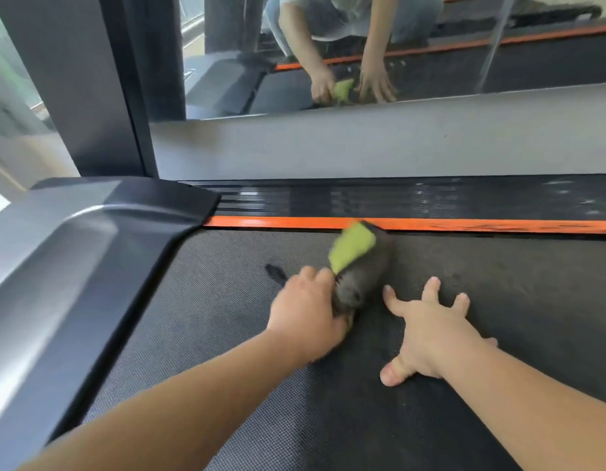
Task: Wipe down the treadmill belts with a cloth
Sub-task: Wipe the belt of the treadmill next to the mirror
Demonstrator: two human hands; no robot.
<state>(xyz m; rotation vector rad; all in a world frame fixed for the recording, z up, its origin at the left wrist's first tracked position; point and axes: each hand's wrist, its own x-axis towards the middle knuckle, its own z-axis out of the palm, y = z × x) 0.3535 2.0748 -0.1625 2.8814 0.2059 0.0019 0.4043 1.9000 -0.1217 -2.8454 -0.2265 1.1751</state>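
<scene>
Hands are both down on the belt. The left hand is curled around the near end of the cloth, gripping it in a bunch. The right hand lies flat just right of it, palm down, fingers straight and spread wide, thumb out toward the person. It holds nothing and does not touch the cloth.

The cloth is blurred. It shows a bright green part on top and a dark grey mass below. It rests on the belt and reaches from the left hand up toward the orange stripe, its far tip at or over the stripe's edge. A small dark mark lies on the belt just left of the left hand; what it is cannot be told.

Beyond the stripe runs a glossy black rail, then a band of grey floor. The silver and black cover borders the belt on the left. A mirror behind the floor reflects a crouched person, both hands and the green cloth. A dark pillar stands left of the mirror.
</scene>
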